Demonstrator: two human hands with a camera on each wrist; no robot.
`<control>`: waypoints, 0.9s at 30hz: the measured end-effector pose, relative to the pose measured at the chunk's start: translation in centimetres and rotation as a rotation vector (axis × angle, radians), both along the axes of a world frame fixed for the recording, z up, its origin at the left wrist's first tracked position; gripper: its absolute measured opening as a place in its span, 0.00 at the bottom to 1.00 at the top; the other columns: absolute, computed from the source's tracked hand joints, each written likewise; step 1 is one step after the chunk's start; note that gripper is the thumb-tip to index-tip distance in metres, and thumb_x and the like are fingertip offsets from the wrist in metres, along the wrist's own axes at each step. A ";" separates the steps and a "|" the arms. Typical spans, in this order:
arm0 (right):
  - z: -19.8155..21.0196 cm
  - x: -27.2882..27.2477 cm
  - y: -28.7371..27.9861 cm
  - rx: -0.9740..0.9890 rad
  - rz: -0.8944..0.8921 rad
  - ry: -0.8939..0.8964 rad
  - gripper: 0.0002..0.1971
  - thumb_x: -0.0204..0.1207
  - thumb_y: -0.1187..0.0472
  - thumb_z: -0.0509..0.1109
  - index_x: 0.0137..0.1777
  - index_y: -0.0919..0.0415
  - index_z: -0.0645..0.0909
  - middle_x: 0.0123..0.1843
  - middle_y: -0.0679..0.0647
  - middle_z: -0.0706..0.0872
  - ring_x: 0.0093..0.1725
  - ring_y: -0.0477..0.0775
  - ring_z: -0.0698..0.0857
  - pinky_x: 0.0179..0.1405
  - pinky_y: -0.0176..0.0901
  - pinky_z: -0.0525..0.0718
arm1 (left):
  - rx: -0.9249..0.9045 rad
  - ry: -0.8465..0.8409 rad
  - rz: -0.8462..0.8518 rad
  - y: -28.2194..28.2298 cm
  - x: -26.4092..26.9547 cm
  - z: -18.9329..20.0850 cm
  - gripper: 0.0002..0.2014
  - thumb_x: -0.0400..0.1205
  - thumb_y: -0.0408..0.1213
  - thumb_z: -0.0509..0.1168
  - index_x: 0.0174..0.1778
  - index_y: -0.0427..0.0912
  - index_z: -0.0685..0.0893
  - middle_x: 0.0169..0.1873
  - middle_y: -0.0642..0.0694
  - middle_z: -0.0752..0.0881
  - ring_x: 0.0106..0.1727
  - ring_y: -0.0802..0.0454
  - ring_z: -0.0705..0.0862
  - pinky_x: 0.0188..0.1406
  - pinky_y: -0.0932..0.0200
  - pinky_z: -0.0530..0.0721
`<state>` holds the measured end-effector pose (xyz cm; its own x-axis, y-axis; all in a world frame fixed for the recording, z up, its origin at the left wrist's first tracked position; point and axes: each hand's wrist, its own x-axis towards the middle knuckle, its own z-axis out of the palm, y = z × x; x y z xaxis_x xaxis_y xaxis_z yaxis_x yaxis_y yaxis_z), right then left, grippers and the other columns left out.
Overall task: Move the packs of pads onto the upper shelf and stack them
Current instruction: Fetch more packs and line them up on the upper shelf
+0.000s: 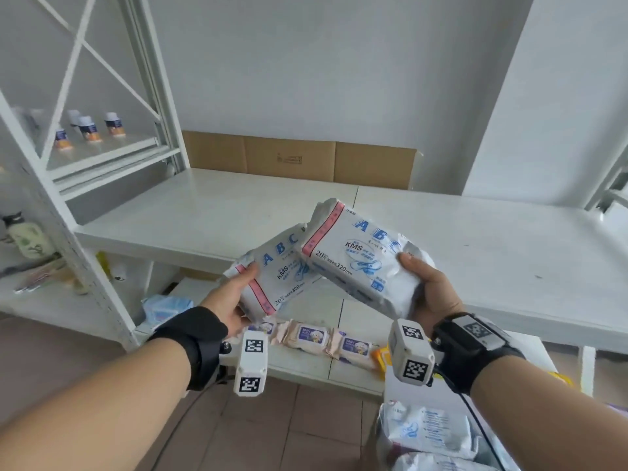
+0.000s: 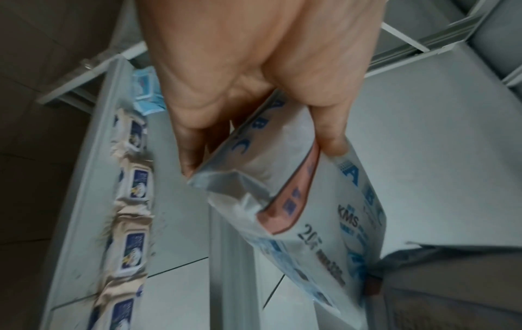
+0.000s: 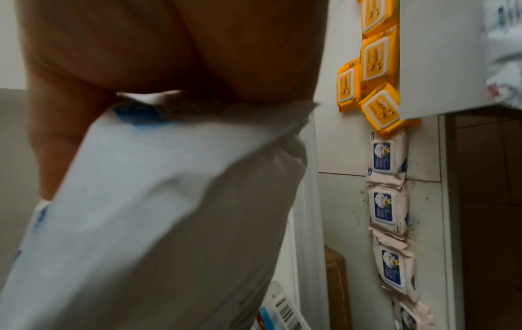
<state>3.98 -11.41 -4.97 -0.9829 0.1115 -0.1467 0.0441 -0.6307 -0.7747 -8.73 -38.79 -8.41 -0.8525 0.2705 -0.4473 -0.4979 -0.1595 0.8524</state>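
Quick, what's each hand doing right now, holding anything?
Left hand: closed on one pack of pads, thumb on top.
Right hand: closed on the other pack of pads, held above the front edge of the upper shelf.

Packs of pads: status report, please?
Left hand grips one pack, right hand grips another pack. Both above upper shelf edge, not yet down. Landing area unobstructed.

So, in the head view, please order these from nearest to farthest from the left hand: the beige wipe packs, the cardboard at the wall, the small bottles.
From the left hand:
1. Beige wipe packs, just below it on the lower shelf.
2. Small bottles, up left on the side rack.
3. Cardboard, at the back against the wall.
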 end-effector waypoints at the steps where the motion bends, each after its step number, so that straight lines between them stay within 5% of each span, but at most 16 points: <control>1: 0.2 -1.0 -1.3 -0.009 -0.015 0.001 0.23 0.71 0.57 0.69 0.66 0.62 0.80 0.62 0.65 0.87 0.56 0.67 0.88 0.52 0.62 0.87 | -0.002 0.016 -0.013 -0.9 -1.4 0.4 0.24 0.65 0.54 0.74 0.54 0.45 0.84 0.48 0.40 0.91 0.54 0.40 0.86 0.49 0.45 0.83; 7: 0.8 -6.9 -8.0 -0.038 -0.097 0.019 0.30 0.71 0.57 0.70 0.74 0.63 0.73 0.67 0.65 0.84 0.59 0.67 0.87 0.61 0.66 0.82 | 0.002 0.048 -0.088 -6.1 -9.5 1.7 0.22 0.73 0.52 0.71 0.59 0.46 0.83 0.54 0.39 0.89 0.58 0.39 0.85 0.52 0.43 0.83; 14: 1.9 -12.0 -11.7 -0.065 -0.111 -0.010 0.30 0.69 0.59 0.70 0.72 0.63 0.75 0.63 0.66 0.86 0.54 0.67 0.89 0.45 0.59 0.88 | 0.023 0.117 -0.118 -9.7 -15.9 2.8 0.28 0.63 0.46 0.75 0.60 0.43 0.83 0.53 0.38 0.89 0.56 0.39 0.87 0.49 0.43 0.84; 20: 1.7 -17.3 -11.4 -0.053 -0.116 -0.008 0.28 0.69 0.60 0.70 0.71 0.63 0.76 0.61 0.66 0.87 0.53 0.68 0.89 0.44 0.60 0.87 | 0.035 0.147 -0.121 -9.4 -21.4 2.6 0.22 0.72 0.42 0.73 0.62 0.41 0.82 0.54 0.37 0.88 0.53 0.40 0.87 0.40 0.49 0.85; 27: 1.7 -26.9 -7.4 0.053 -0.116 -0.003 0.20 0.69 0.61 0.69 0.62 0.63 0.83 0.61 0.66 0.87 0.56 0.71 0.88 0.45 0.64 0.87 | 0.021 0.230 -0.042 -7.7 -31.2 4.0 0.24 0.74 0.39 0.73 0.67 0.37 0.80 0.58 0.34 0.87 0.60 0.38 0.85 0.62 0.36 0.81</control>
